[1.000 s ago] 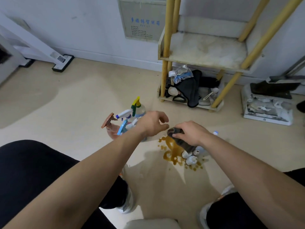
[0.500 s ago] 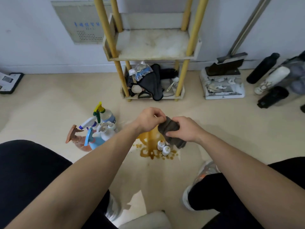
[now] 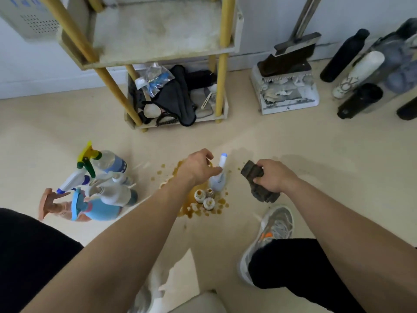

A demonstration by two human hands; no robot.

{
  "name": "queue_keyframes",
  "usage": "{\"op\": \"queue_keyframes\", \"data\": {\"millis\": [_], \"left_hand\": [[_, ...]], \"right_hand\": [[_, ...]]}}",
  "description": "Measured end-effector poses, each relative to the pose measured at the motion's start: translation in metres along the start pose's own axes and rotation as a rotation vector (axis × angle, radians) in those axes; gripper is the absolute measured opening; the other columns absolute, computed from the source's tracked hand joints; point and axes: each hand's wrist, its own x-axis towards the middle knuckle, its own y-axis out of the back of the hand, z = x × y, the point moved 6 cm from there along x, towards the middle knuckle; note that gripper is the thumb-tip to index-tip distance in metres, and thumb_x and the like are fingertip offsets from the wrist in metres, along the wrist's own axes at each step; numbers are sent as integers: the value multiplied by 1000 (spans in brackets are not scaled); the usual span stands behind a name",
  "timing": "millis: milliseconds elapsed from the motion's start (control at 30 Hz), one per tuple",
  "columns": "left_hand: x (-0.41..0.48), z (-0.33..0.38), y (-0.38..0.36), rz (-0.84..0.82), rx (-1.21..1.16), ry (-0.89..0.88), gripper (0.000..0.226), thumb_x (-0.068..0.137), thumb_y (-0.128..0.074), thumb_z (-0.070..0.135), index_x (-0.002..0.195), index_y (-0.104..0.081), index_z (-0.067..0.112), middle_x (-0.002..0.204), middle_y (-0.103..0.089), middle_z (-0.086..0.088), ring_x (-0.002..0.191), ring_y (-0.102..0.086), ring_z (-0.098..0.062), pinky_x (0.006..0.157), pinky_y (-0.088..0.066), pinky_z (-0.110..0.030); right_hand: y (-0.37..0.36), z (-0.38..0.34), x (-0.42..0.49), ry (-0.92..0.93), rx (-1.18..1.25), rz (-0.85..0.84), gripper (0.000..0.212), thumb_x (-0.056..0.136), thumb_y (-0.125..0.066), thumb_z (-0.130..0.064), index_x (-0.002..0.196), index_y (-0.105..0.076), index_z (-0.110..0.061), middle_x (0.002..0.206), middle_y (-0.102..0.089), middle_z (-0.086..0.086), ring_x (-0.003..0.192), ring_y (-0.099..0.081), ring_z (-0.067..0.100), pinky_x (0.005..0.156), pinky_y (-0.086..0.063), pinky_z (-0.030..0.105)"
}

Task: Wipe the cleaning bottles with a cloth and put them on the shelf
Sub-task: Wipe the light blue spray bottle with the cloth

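Note:
A white bottle with a blue-tipped angled neck [image 3: 219,177] stands on the floor in a brown spill [image 3: 198,208]. My left hand [image 3: 198,167] reaches over it, fingertips touching its neck. My right hand [image 3: 274,176] grips a dark crumpled cloth [image 3: 257,181] just right of the bottle. Three small stained bottles [image 3: 204,197] stand in the spill in front of it. Several spray bottles [image 3: 99,188] cluster on the floor to the left. The yellow-legged shelf [image 3: 158,55] stands against the wall, its middle board bare and stained.
The shelf's bottom tier [image 3: 176,102] holds dark cloths and a plastic bag. A dustpan and broom [image 3: 286,75] stand right of it, with dark and white bottles [image 3: 358,73] lying at far right. My grey shoe [image 3: 268,231] is near the spill.
My hands have parted: the left let go of the cloth and reached to the white bottle's neck, while the right carried the cloth off to the right. The view shifted closer and lower.

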Motion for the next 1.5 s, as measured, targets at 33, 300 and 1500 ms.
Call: {"op": "queue_keyframes", "data": {"millis": [33,300,1500], "left_hand": [[4,2,-6,-10,25,8,62,80,-75,59,126,-54,24,112,-64,4,94,-62,-18,80,-55,-35],[8,2,-41,25,124,94,55,82,-75,51,114,-45,18,99,-60,-4,82,-63,-24,71,-58,-42],[-171,31,221,442,-579,-219,30,62,-97,22,76,-75,6,69,-69,-11,59,-49,-7,60,-49,-30]], "right_hand": [[-1,3,6,-14,-7,7,17,94,-67,-27,109,-59,-23,110,-66,7,94,-60,28,84,-53,39],[-9,7,34,-48,-5,34,12,97,-62,-28,107,-56,-26,105,-63,3,93,-59,26,83,-53,39],[140,-262,-176,984,-340,676,53,89,-33,-20,127,-69,-23,127,-68,-4,105,-60,27,85,-53,46]]}}
